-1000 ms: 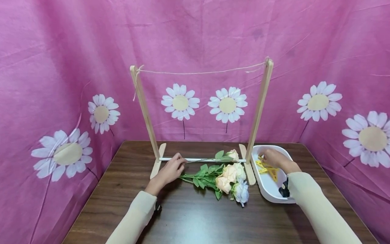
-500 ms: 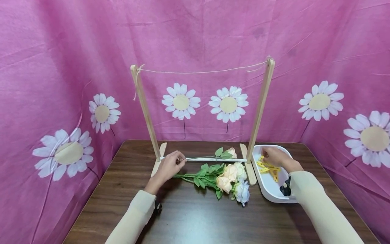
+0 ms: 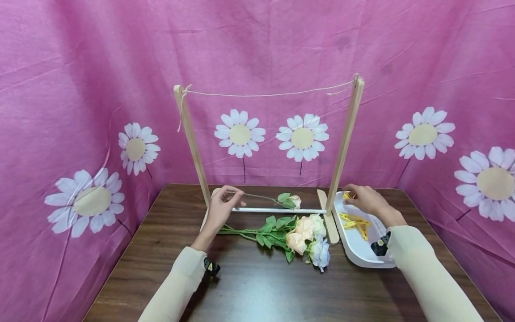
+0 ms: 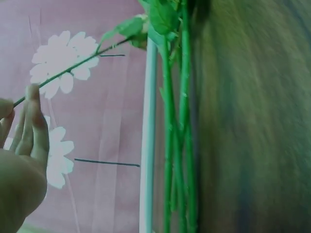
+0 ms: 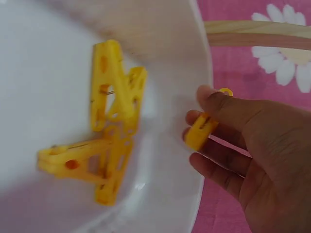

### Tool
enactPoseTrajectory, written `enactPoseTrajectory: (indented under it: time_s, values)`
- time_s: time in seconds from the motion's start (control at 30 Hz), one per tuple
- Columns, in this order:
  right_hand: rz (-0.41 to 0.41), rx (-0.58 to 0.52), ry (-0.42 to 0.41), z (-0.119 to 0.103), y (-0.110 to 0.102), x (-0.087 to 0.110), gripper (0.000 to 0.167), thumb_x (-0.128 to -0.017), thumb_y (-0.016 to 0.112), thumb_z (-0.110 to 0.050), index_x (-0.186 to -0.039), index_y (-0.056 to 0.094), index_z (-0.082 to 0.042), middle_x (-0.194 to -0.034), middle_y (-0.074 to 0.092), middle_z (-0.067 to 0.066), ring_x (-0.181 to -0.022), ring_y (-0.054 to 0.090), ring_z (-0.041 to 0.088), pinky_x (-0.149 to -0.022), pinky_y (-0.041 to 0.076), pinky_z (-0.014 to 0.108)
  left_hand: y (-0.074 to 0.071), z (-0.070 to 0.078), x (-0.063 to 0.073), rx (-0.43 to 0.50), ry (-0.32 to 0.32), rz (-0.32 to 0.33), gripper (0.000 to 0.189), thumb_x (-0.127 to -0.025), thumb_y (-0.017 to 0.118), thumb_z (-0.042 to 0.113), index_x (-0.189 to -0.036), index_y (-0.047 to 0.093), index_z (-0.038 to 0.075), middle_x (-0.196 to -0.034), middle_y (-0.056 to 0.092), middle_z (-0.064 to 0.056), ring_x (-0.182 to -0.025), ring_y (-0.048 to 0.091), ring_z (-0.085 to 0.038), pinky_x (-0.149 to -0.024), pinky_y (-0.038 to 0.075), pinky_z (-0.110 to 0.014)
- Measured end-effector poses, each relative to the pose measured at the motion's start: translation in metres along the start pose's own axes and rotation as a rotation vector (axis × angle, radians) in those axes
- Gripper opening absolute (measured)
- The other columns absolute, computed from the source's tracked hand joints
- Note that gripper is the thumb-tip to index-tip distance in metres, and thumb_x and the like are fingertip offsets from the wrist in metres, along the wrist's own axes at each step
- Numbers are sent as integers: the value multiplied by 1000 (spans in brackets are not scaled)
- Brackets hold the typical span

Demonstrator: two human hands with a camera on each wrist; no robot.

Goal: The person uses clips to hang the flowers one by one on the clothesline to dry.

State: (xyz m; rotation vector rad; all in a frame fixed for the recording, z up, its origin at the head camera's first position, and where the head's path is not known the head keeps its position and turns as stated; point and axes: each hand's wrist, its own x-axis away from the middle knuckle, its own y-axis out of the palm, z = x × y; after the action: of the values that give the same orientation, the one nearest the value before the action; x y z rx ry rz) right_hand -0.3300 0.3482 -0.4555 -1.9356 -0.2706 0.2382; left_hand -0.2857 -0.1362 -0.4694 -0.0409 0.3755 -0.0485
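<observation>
My left hand pinches the thin stem of a single pale rose, which lies sideways just above the white crossbar, its bloom pointing right. In the left wrist view the stem runs from the fingertips up to green leaves. A yellow clothespin is gripped between the thumb and fingers of my right hand, at the far rim of the white tub. Several more yellow clothespins lie inside the tub. On the table, a bunch of peach, white and bluish roses lies in front of the crossbar.
A wooden frame with two uprights, the left post and right post, carries a slack string between their tops. The wooden table ends at a pink flowered curtain behind and at the sides.
My left hand has lifted the single rose off the crossbar and drawn it left. The right hand has risen from among the clothespins to the tub's rim, holding one.
</observation>
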Motion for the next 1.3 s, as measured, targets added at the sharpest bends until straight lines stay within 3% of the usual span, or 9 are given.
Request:
enactPoseTrajectory:
  time_s: [0.13,0.23,0.43,0.57,0.8,0.9,1.03,1.17,1.3]
  values:
    - [77,19,-17,-9,-8,0,33,-102,73,-17,-129,70,1,-110,76,20,-98,72,35,-85,60,57,5,3,-4,134,100,-65,23,-110,58,12,-115,53,-10,-126,74,-26,-96,82,-23,-90,66,-47]
    - [127,15,-12,-20,-18,1,31,-104,70,-18,-129,69,1,-109,75,20,-96,71,34,-83,59,57,10,8,-7,157,139,-60,23,-110,58,10,-116,50,-12,-124,71,-35,-101,81,-23,-98,64,-43]
    - [244,-24,-36,-49,-44,11,34,-106,67,-17,-134,65,2,-105,75,20,-89,68,31,-74,55,46,17,21,-13,180,172,28,20,-102,69,1,-115,63,-12,-115,69,-42,-92,78,-14,-93,65,-32]
    - [380,-38,-84,-67,-63,21,33,-105,69,-17,-134,66,0,-100,75,18,-84,65,27,-70,48,37,20,34,-19,199,225,61,18,-101,69,-2,-114,65,-15,-113,68,-43,-90,78,-16,-90,66,-34]
    - [567,-76,-136,-94,-89,36,34,-102,73,-17,-132,68,-2,-101,74,18,-80,56,2,-70,41,15,20,64,-27,170,318,130,16,-99,70,-5,-111,68,-14,-101,81,-17,-85,77,-14,-84,67,-35]
    - [626,-113,-149,-107,-95,42,34,-101,74,-16,-131,69,-2,-100,73,18,-78,50,-10,-71,39,8,19,76,-31,177,342,149,17,-98,70,-6,-112,67,-16,-98,82,-1,-83,76,-10,-82,66,-31]
    - [709,-186,-192,-125,-96,45,32,-99,76,-12,-128,70,0,-97,73,18,-78,50,-15,-72,41,3,16,92,-34,188,360,182,20,-99,69,-7,-114,65,-20,-96,81,8,-85,75,-6,-80,63,-22]
    - [729,-242,-244,-146,-92,42,31,-98,77,-10,-127,71,0,-95,75,17,-78,54,-13,-72,43,3,9,107,-40,192,368,241,21,-97,70,-8,-114,66,-20,-94,81,11,-84,74,-4,-80,61,-19]
    - [674,-278,-267,-169,-89,38,29,-99,77,-12,-127,72,-3,-93,76,13,-78,58,-8,-72,46,5,3,121,-48,221,378,290,13,-97,71,-7,-109,76,-3,-91,80,10,-81,74,-4,-81,62,-21]
